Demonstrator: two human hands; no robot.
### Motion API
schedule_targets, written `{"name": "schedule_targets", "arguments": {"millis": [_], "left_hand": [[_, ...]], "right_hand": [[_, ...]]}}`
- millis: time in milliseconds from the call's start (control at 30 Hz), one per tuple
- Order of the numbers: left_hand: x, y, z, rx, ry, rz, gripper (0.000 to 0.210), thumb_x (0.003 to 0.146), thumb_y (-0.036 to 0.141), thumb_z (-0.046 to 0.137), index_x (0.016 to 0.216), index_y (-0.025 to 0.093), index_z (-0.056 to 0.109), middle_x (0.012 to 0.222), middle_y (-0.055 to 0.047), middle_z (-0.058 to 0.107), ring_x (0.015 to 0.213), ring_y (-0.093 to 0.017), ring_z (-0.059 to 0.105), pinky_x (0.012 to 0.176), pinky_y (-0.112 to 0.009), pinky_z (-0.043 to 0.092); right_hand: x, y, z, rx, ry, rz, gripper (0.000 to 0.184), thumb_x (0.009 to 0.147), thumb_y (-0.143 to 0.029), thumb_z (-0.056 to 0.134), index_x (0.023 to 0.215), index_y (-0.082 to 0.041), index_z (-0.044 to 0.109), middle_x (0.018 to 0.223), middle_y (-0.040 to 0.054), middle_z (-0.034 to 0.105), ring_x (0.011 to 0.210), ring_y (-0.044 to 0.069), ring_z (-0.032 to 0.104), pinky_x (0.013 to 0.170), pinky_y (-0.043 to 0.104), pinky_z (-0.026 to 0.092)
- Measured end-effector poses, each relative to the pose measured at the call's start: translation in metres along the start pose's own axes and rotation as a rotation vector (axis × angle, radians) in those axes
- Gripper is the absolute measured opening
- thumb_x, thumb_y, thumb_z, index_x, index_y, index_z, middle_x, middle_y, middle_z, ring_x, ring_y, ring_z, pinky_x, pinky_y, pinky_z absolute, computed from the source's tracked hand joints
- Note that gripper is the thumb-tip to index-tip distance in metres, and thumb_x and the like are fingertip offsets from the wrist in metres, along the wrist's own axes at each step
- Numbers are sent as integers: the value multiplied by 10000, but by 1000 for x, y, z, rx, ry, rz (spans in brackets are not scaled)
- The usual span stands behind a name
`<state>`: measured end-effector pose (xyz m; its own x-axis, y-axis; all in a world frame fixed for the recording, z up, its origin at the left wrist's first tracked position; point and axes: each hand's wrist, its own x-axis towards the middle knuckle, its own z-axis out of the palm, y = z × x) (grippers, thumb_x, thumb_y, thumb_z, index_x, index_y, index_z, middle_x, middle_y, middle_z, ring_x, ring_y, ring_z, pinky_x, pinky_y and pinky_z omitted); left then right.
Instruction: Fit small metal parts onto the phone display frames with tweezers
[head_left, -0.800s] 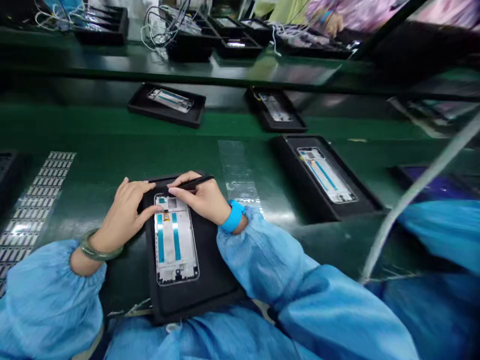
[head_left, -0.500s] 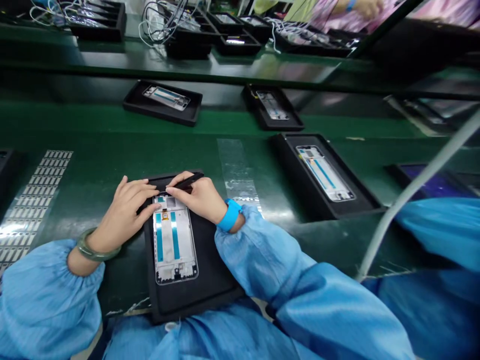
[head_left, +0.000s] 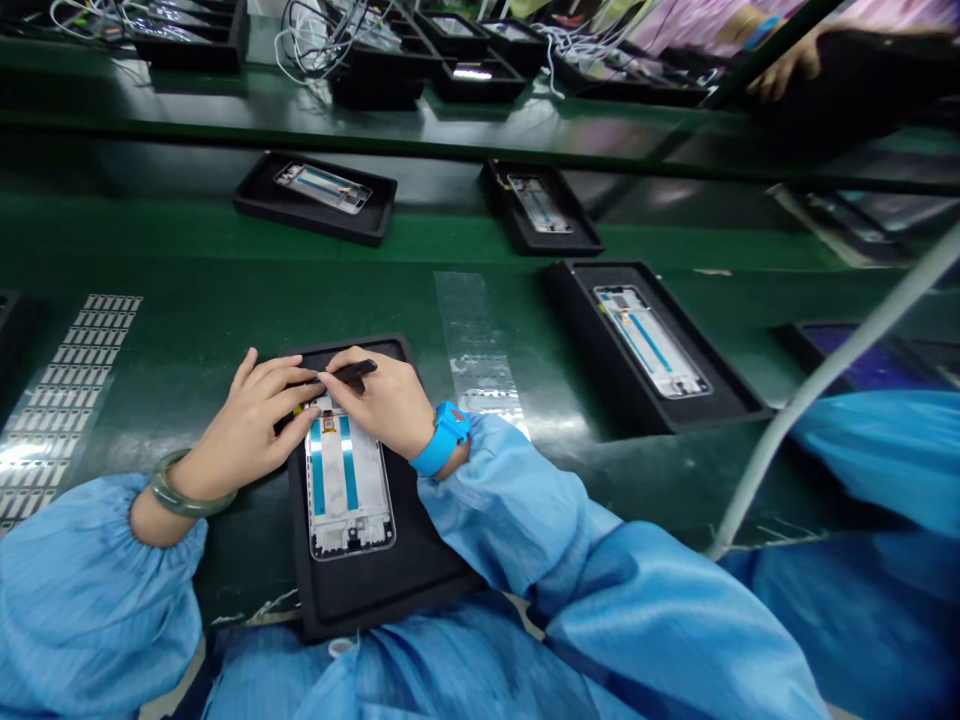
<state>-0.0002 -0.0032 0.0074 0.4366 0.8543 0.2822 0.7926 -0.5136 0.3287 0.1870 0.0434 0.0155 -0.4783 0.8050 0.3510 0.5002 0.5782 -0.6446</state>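
Note:
A phone frame (head_left: 367,500) with two blue strips lies in a black foam tray (head_left: 427,545) in front of me. My left hand (head_left: 259,425) rests at the upper left of the frame, fingers stretched out and holding nothing that I can see. In my right hand (head_left: 386,400) a slim black pen-like tool (head_left: 358,370) is pinched, its tip hidden among the fingers at the frame's top end. Both hands meet there and cover that part. Just below them sits a small square part on an orange flex cable (head_left: 328,424).
Similar trays with phone frames stand at the right (head_left: 720,395), far middle (head_left: 514,225) and far left (head_left: 315,225). Sheets of small labels (head_left: 82,365) and a clear strip (head_left: 472,330) lie on the green bench. A pale tube (head_left: 810,400) crosses the right side. A person's hand (head_left: 787,70) shows behind.
My right hand has shifted a little left, closer over the frame's top end, and the black tool has moved with it. My left hand has hardly moved.

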Motion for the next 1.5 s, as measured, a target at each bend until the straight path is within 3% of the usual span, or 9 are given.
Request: {"name": "schedule_targets", "arguments": {"millis": [233,367,567,867,1000,1167,1267,1367,1500], "left_hand": [[0,1,0,9,-34,-12,293,898,312,464,1144,205,582,1191,-67,603,1257,-247,423,1113,-546,154],[-1,2,1,12,-41,-12,294,903,315,459,1150,206,576,1216,-63,592,1267,-245,411,1112,-545,154],[-1,2,2,12,-49,-12,295,907,315,452,1151,207,577,1221,-63,589,1274,-245,404,1110,-550,160],[0,1,2,-15,-47,-23,306,896,321,454,1155,219,580,1220,-74,590,1265,-260,418,1095,-564,193],[0,1,2,-25,-46,-25,300,891,321,460,1151,230,579,1223,-73,583,1259,-263,423,1086,-569,211],[0,-1,1,-27,-61,-20,295,899,302,458,1174,232,539,1223,-69,565,1256,-253,423,1093,-564,207],[-2,1,0,-31,41,-39,434,883,303,491,1297,199,410,1255,-110,518,1243,-262,430,1089,-541,254],[2,14,-1,6,150,39,552,856,284,540,1352,167,329,1301,-156,461,1269,-286,399,1094,-546,248],[20,56,1,-8,-67,330,410,893,305,491,1278,177,430,1324,-131,474,1304,-271,363,1111,-545,212]], "right_hand": [[6,2,-14,188,78,100,121,833,-295,577,820,-178,606,813,8,658,711,114,630,664,222,496],[8,9,-19,348,-4,99,104,814,-266,601,850,-169,605,863,5,645,743,107,640,677,218,518],[10,16,-18,240,-142,16,113,820,-238,592,903,-165,612,891,10,662,791,116,637,736,231,501],[11,21,-14,327,-135,56,129,819,-273,599,892,-169,620,890,13,664,779,118,648,714,240,525],[9,10,-22,428,13,90,133,810,-295,613,880,-183,611,917,22,670,862,141,652,771,273,537],[-1,4,-72,464,295,213,161,775,-348,657,827,-205,602,894,29,680,859,171,665,796,333,556],[-22,17,-103,443,445,358,209,745,-392,683,820,-216,596,870,33,683,771,174,677,726,342,583],[-54,39,-116,459,528,541,266,710,-409,711,811,-197,584,774,29,678,684,162,677,676,321,591],[-93,60,-115,487,505,765,344,654,-435,743,780,-171,561,692,19,650,661,162,676,629,292,591]]}}
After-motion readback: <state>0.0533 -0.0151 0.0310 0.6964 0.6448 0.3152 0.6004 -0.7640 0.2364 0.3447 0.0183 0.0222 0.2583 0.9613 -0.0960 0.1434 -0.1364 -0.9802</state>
